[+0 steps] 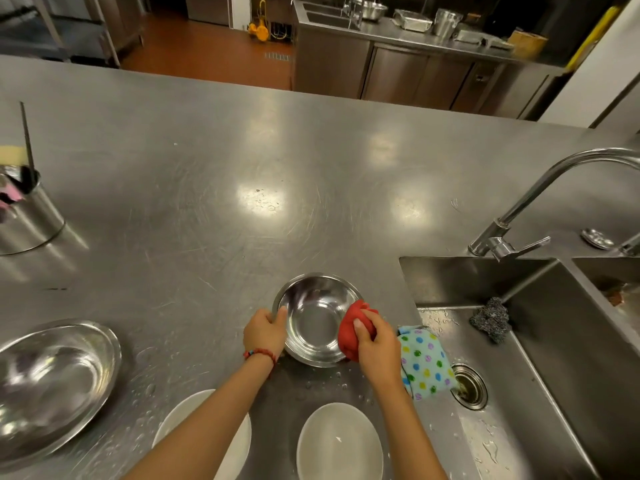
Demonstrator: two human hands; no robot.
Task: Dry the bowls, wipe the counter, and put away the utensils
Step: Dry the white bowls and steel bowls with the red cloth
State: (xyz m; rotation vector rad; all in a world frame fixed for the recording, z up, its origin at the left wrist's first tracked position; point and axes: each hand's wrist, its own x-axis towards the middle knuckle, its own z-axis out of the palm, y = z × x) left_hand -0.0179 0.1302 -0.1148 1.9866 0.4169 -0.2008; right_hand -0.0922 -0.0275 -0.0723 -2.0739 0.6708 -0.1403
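A small steel bowl (pixel 313 318) is tilted toward me on the wet steel counter (pixel 242 188). My left hand (pixel 265 332) grips its left rim. My right hand (pixel 375 346) holds a bunched red cloth (pixel 351 332) pressed against the bowl's right rim. A large steel bowl (pixel 52 379) sits at the left. Two white bowls (pixel 341 443) (pixel 239 448) stand near the front edge; my left forearm crosses over the left one. A steel utensil holder (pixel 29 220) with a few utensils stands at the far left.
A sink (pixel 540 358) lies to the right with a drain (pixel 469 386), a steel scourer (pixel 491 322) and a curved tap (pixel 540 199). A dotted blue cloth (pixel 426 362) hangs over the sink edge. Water drops dot the counter near me.
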